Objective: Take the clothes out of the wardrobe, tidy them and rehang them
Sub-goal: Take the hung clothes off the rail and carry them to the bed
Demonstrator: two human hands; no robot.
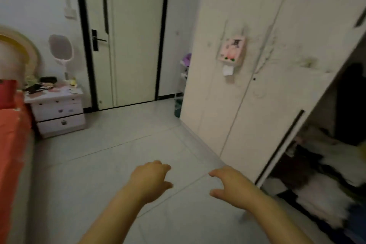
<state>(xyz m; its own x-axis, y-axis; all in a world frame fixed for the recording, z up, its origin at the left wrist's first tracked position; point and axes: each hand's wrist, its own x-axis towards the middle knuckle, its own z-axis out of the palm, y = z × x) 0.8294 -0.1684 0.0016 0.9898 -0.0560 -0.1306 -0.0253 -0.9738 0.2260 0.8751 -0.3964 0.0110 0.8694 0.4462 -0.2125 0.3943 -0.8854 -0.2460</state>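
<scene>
I see the pale tiled floor [118,154] filling the middle of my view. The white wardrobe [267,65] takes up everything from 1 to 4 o'clock; its nearest section stands open at 4 o'clock. A cream door [136,35] with a black frame is shut at 12 o'clock. The bed [11,134], under a red-orange cover, runs down the edge at 9 o'clock.

The clothes [320,190] are inside the open wardrobe section at 4 o'clock, a blurred heap of white and dark fabric on its bottom, with something dark hanging above them. A white nightstand [59,113] with cluttered things on top sits at 10 o'clock, just beside the bed.

My left hand [150,178] and my right hand [231,184] hover over the floor at 6 o'clock, near each other, fingers loosely bent and grasping nothing.

A pink tissue box [232,49] is stuck on the wardrobe's side at 2 o'clock. An oval mirror [60,47] stands on the nightstand.
</scene>
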